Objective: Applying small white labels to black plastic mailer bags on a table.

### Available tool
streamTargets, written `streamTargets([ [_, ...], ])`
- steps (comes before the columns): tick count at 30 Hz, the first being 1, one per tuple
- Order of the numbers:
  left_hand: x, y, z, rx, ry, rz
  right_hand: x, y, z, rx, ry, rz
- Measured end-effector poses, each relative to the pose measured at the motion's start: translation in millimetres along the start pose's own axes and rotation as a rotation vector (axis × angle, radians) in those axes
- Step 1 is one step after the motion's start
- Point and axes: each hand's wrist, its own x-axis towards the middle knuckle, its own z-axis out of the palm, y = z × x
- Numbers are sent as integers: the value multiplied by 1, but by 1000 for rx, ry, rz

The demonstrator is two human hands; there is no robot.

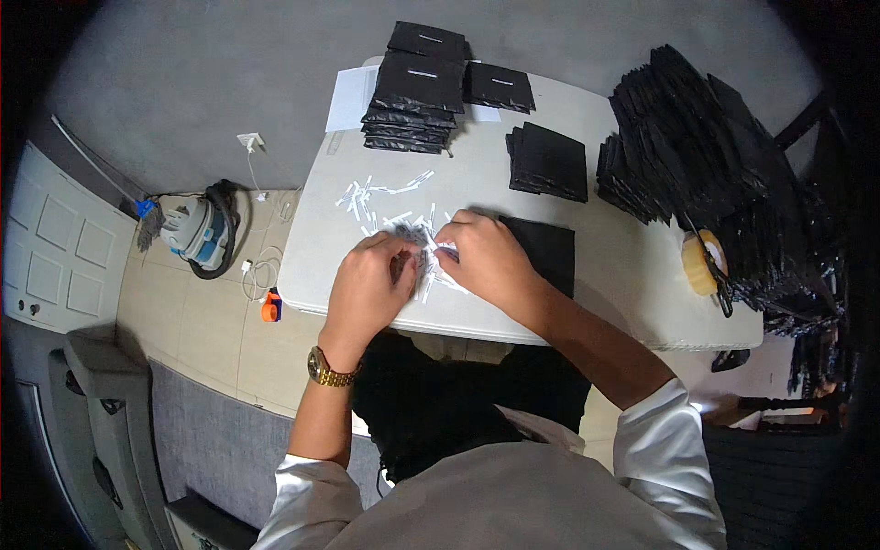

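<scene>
Left hand (367, 280) and right hand (486, 259) curl, a narrow gap apart, over white paper slips (427, 269) lying at mixed angles on a white table (477, 183); whether either pinches one is unclear. A flat black packet (548, 252) lies just right of the right hand, the nearer.

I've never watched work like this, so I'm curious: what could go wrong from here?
The left hand and right hand are among loose white strips near the edge of the table; a sweep might knock some off. The heap of black packets at the right looks uneven, so a bump could topple it.
</scene>
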Motion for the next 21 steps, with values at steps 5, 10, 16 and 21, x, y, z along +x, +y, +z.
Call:
streamTargets([
  [5,5,0,4,52,-19,27,1,9,6,2,50,-35],
  [10,11,4,1,11,18,-9,5,10,-3,11,95,-29],
  [16,26,12,-3,-34,68,24,-5,15,-24,136,173,-38],
  [21,42,14,4,-666,-169,-295,-28,27,-53,229,275,-262],
])
